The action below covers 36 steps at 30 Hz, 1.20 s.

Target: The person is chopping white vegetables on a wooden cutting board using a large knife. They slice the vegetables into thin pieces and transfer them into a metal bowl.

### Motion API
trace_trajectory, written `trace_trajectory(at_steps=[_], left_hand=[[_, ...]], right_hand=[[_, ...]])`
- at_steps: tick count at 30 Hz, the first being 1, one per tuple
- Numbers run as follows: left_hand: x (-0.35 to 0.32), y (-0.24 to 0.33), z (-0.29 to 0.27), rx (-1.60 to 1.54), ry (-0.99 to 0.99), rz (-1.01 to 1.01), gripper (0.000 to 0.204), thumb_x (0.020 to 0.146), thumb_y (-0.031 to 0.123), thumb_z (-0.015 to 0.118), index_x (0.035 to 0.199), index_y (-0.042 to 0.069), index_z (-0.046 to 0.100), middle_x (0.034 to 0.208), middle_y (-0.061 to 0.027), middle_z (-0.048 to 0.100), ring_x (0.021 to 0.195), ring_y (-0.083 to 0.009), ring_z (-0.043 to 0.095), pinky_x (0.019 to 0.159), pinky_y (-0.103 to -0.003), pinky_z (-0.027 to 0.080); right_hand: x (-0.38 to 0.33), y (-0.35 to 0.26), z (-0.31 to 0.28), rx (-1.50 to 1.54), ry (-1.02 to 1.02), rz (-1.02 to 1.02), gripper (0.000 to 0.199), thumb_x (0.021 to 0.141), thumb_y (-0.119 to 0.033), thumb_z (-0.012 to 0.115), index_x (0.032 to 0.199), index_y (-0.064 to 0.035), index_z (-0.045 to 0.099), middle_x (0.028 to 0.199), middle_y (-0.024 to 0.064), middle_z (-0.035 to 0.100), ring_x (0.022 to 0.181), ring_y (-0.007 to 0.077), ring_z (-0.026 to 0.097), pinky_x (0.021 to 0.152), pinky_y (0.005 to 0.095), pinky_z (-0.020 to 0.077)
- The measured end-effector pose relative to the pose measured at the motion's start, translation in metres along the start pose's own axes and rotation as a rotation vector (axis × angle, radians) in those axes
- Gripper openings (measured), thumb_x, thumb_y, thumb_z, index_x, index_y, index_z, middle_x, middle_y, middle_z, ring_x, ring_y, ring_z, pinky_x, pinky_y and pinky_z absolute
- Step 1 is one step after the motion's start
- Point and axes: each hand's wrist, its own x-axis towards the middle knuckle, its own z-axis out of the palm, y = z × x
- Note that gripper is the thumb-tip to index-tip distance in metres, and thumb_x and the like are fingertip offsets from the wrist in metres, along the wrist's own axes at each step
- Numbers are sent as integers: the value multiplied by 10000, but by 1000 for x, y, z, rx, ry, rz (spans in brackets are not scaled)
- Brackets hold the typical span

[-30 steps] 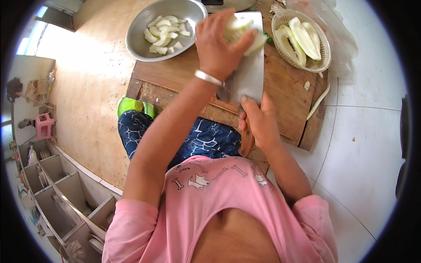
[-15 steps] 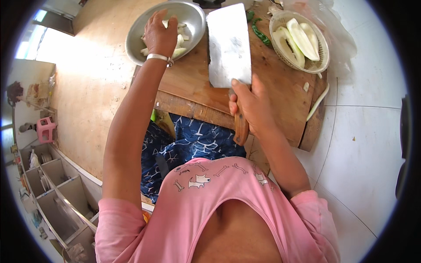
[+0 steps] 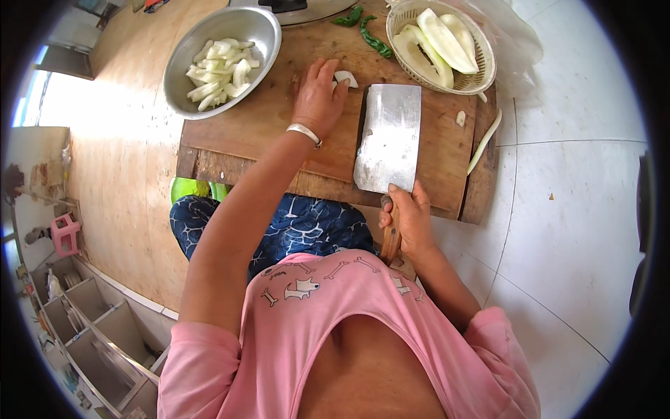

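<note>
My right hand [image 3: 412, 222] grips the wooden handle of a broad cleaver [image 3: 389, 133], its blade flat side up over the right part of the wooden cutting board [image 3: 279, 143]. On the board, left of the blade, my left hand [image 3: 321, 103] lies with fingers stretched forward and thumb apart. Its thumb is right beside a small pale piece of vegetable [image 3: 345, 79]; whether they touch is hard to tell. Beyond, to the left, a metal bowl [image 3: 176, 84] holds many cut pale-green vegetable pieces [image 3: 220, 70].
At the far right a woven basket [image 3: 485, 82] holds peeled, halved pale-green vegetables [image 3: 447, 42]. Green peppers [image 3: 375, 38] lie beside it. A thin peel strip [image 3: 484, 143] rests at the board's right edge. A clear plastic bag [image 3: 513, 49] sits behind the basket.
My left hand has left the bowl and come down on the board by the small piece. The cleaver has moved closer to my body. The view has shifted, showing the bowl's contents.
</note>
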Motion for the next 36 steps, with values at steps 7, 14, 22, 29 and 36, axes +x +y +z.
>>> trace_trajectory(at_steps=[7,14,22,29,36], left_hand=[[-7,1,12,-40,-84,34,427,924,250,643,1291,44,572,1373,-195,535,1306,-379,465,1126,-502,330],[-1,12,-35,-145,258,100,323,920,172,673,1209,65,576,1235,-191,599,1179,-372,558,1018,-433,442],[59,-40,-150,223,357,21,245,946,148,616,1179,78,648,1223,-151,656,1128,-334,619,987,-412,467],[73,32,-84,79,133,323,375,827,122,720,1190,68,645,1253,-148,633,1173,-341,582,1040,-426,440],[96,126,33,160,-250,624,492,826,203,727,1288,107,586,1356,-147,562,1213,-348,558,1035,-461,440]], right_hand=[[23,1,19,-43,-59,80,173,956,-141,612,1093,-105,514,732,52,539,489,140,519,434,296,454],[18,-2,60,-260,-328,-122,227,966,-162,587,1139,-34,516,671,20,557,472,95,532,425,260,447],[19,-33,108,-259,-556,-265,291,952,-211,592,1138,11,560,696,44,587,502,98,561,470,288,475],[18,-12,25,-322,-371,-155,275,950,-171,594,1148,16,562,706,37,574,497,100,551,458,277,459],[5,-5,-18,-343,-270,-18,254,943,-151,591,1126,20,546,692,37,557,467,107,517,439,274,443]])
